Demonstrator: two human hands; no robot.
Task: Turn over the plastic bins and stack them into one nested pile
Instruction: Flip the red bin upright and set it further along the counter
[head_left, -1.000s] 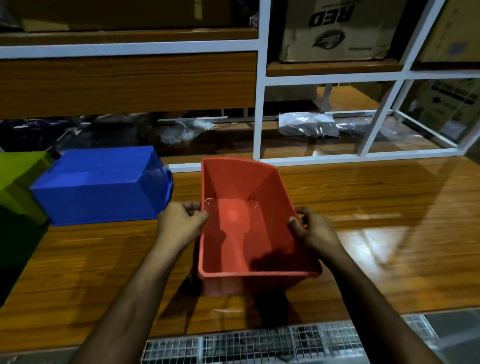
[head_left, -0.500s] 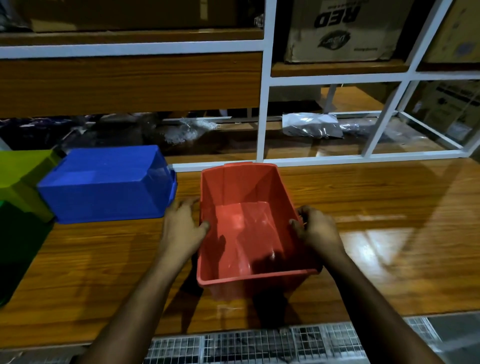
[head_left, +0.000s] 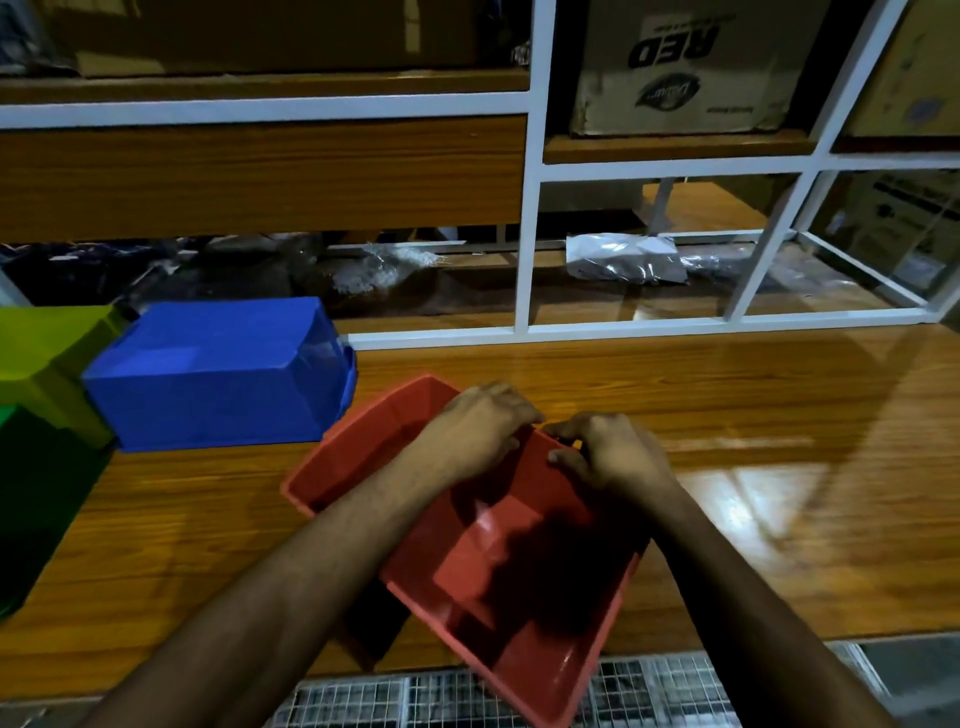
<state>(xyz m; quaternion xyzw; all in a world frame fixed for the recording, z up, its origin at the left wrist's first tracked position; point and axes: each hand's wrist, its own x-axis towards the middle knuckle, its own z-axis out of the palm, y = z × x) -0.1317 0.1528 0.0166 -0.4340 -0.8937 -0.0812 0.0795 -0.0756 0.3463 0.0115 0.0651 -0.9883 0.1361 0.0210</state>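
An open red plastic bin (head_left: 498, 566) lies mouth-up and skewed on the wooden table, its near corner hanging past the front edge. My left hand (head_left: 475, 428) reaches across its inside and grips the far right rim. My right hand (head_left: 610, 454) holds the same rim from outside, close beside the left. A blue bin (head_left: 218, 374) rests upside down at the left. Past it sit a lime-green bin (head_left: 47, 358) and a dark green bin (head_left: 36, 499), both partly cut off by the frame.
A white-framed shelf unit (head_left: 530, 218) with plastic bags (head_left: 621, 257) and a cardboard box (head_left: 685, 67) stands behind the wooden table (head_left: 753, 415). A wire grid (head_left: 363, 699) lies below the table's front edge.
The red bin has turned clockwise and slid toward me, its near corner now over the front edge. My left hand moved from the left rim across to the far right rim, beside my right hand.
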